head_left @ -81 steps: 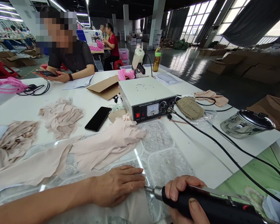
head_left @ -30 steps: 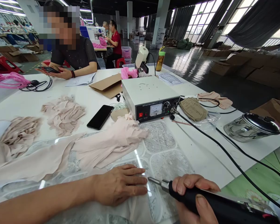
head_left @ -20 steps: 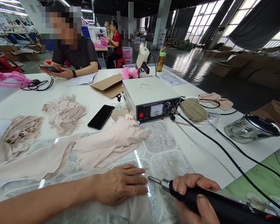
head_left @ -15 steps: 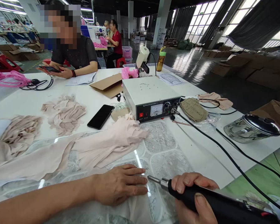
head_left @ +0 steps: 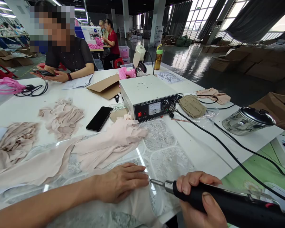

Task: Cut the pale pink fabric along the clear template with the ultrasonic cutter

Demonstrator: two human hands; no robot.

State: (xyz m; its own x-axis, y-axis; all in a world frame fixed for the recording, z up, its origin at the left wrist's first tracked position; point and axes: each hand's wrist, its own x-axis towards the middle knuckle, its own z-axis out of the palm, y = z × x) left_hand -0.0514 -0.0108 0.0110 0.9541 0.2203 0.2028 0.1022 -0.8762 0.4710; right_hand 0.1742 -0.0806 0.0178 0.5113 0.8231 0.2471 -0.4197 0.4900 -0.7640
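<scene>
My left hand [head_left: 122, 182] lies flat, fingers stretched out, pressing pale fabric [head_left: 133, 207] onto a scratched glass plate [head_left: 163, 152] near the table's front edge. My right hand [head_left: 200, 202] is wrapped round a black hand-held cutting tool [head_left: 228, 207]. Its metal tip [head_left: 154, 181] touches the fabric just right of my left fingertips. A black cable [head_left: 223, 150] runs from the tool to a white control box [head_left: 148, 96] at mid-table. A heap of pink fabric strips [head_left: 106, 147] lies just beyond my left hand.
Two piles of cut pink pieces [head_left: 60, 117] lie at left, a black phone [head_left: 99, 118] beside the box. A steel pot with lid [head_left: 248, 120] stands at right. A person [head_left: 66, 55] sits at the far side holding a phone. Other people work farther back.
The tool's tip has crept slightly along the fabric beside my left fingertips. My left hand has stayed flat in place. The view has shifted a little.
</scene>
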